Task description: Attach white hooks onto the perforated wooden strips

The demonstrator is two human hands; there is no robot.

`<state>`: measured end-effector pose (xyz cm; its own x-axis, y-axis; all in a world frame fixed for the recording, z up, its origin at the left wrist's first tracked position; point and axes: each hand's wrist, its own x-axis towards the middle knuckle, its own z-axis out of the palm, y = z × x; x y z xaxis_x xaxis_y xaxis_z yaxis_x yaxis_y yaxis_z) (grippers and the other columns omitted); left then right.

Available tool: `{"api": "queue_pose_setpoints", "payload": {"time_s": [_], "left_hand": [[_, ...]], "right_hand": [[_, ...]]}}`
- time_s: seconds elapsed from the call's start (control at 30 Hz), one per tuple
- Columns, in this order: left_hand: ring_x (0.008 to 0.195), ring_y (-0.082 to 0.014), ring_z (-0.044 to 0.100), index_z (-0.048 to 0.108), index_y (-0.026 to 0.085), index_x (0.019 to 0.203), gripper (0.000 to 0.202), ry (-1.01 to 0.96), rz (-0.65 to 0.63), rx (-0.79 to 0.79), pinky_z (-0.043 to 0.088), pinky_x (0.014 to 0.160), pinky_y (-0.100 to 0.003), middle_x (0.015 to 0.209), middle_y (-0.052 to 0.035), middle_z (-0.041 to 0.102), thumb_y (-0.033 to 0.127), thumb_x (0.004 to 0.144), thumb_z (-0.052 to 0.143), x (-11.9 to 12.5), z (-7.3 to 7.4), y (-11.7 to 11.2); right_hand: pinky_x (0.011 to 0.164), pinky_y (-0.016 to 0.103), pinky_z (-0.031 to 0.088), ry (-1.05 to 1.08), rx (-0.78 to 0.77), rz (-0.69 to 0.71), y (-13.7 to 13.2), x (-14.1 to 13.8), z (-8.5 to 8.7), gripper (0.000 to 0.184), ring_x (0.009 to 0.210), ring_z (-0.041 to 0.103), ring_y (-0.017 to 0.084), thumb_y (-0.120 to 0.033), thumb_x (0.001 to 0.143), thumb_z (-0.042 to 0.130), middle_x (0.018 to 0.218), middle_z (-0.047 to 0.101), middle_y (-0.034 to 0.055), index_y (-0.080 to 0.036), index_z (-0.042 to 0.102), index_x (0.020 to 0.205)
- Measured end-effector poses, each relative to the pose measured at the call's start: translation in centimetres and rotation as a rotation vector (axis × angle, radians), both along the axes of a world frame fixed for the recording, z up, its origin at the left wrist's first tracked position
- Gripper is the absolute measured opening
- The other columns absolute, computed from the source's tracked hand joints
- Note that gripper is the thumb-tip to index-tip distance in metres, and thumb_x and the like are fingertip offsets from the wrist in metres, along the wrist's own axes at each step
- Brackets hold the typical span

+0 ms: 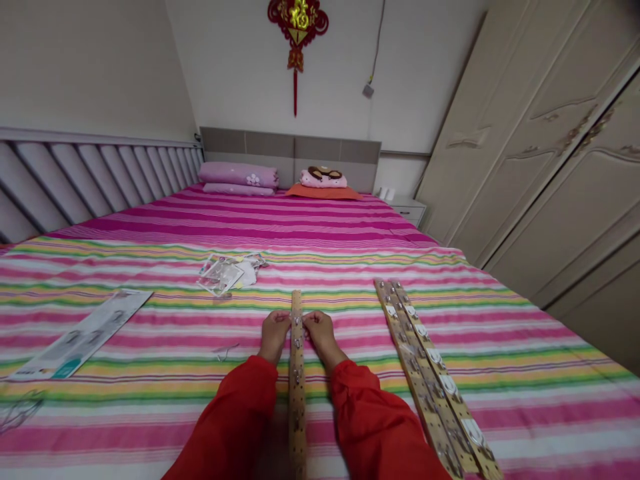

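A long, narrow wooden strip (297,380) with rows of small holes lies upright in view, straight ahead on the striped bed cover. Several small metal hooks sit along it, and the farthest hook (297,321) is between my fingertips. My left hand (275,335) is closed at the strip's left edge, thumb and fingers pinched beside that hook. From the other side, my right hand (321,335) grips the right edge at the same height, its fingers bent. Whether the fingertips press the hook itself is too small to tell.
On the right lie wooden strips (417,363) bearing metal hooks and white pieces. A card with hooks (85,337) is at left, near clear packaging (23,410). Several plastic packets (225,273) are heaped beyond my left hand. A small loose hook (226,351) lies left of it.
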<state>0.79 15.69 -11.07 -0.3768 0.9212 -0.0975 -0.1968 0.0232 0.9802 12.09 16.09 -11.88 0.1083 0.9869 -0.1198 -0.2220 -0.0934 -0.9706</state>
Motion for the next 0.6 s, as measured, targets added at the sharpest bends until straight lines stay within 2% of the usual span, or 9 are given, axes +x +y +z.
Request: {"api": "queue_pose_setpoints", "payload": {"time_s": [0.2, 0.3, 0.4, 0.5, 0.57, 0.6], "left_hand": [[0.057, -0.0123, 0.057, 0.06, 0.016, 0.061, 0.023, 0.002, -0.005, -0.009, 0.045, 0.061, -0.027, 0.057, 0.0018, 0.061, 0.023, 0.044, 0.074, -0.1, 0.5, -0.3], [0.057, -0.0126, 0.057, 0.06, 0.016, 0.061, 0.024, 0.001, -0.041, -0.015, 0.045, 0.063, -0.028, 0.056, 0.0023, 0.06, 0.028, 0.046, 0.074, -0.1, 1.6, -1.0], [0.057, -0.0134, 0.057, 0.062, 0.015, 0.062, 0.025, 0.01, -0.096, -0.02, 0.045, 0.062, -0.028, 0.054, 0.002, 0.059, 0.035, 0.05, 0.073, -0.7, 3.2, -2.7], [0.063, -0.0147, 0.059, 0.067, 0.016, 0.075, 0.03, 0.047, -0.069, 0.003, 0.045, 0.063, -0.027, 0.065, -0.0003, 0.065, 0.034, 0.051, 0.073, -2.9, 4.4, -5.5], [0.074, -0.0168, 0.061, 0.068, 0.017, 0.077, 0.029, 0.155, 0.028, 0.083, 0.045, 0.07, -0.027, 0.076, -0.0025, 0.069, 0.034, 0.053, 0.071, -5.3, 4.5, -7.5], [0.075, -0.0182, 0.061, 0.067, 0.018, 0.076, 0.027, 0.231, 0.097, 0.107, 0.046, 0.07, -0.028, 0.075, -0.0028, 0.069, 0.035, 0.055, 0.07, -6.7, 4.3, -8.4]], "right_hand": [[0.034, 0.021, 0.035, 0.018, -0.005, 0.007, -0.1, -0.1, 0.2, 0.014, 0.032, 0.044, 0.01, -0.028, 0.055, 0.066, 0.037, 0.051, -0.0084, -0.02, 0.055, 0.055], [0.036, 0.022, 0.038, 0.055, -0.012, 0.033, -0.5, 0.3, 1.0, 0.019, 0.034, 0.047, 0.01, -0.033, 0.057, 0.068, 0.041, 0.055, -0.0062, -0.019, 0.055, 0.055], [0.038, 0.022, 0.041, 0.1, -0.025, 0.055, -1.5, 1.1, 1.7, 0.025, 0.037, 0.052, 0.01, -0.039, 0.059, 0.068, 0.046, 0.059, -0.0031, -0.017, 0.056, 0.057], [0.035, 0.02, 0.038, 0.123, -0.037, 0.049, -3.1, 2.2, 2.1, 0.025, 0.036, 0.051, 0.009, -0.038, 0.059, 0.069, 0.047, 0.059, -0.0021, -0.016, 0.057, 0.06], [0.034, 0.018, 0.035, 0.129, -0.033, 0.035, -4.5, 2.9, 2.3, 0.023, 0.036, 0.049, 0.008, -0.035, 0.06, 0.071, 0.05, 0.061, -0.0015, -0.016, 0.058, 0.062], [0.033, 0.018, 0.034, 0.13, -0.027, 0.027, -5.3, 3.3, 2.4, 0.023, 0.036, 0.048, 0.008, -0.035, 0.06, 0.071, 0.051, 0.061, -0.0011, -0.015, 0.059, 0.064]]}}
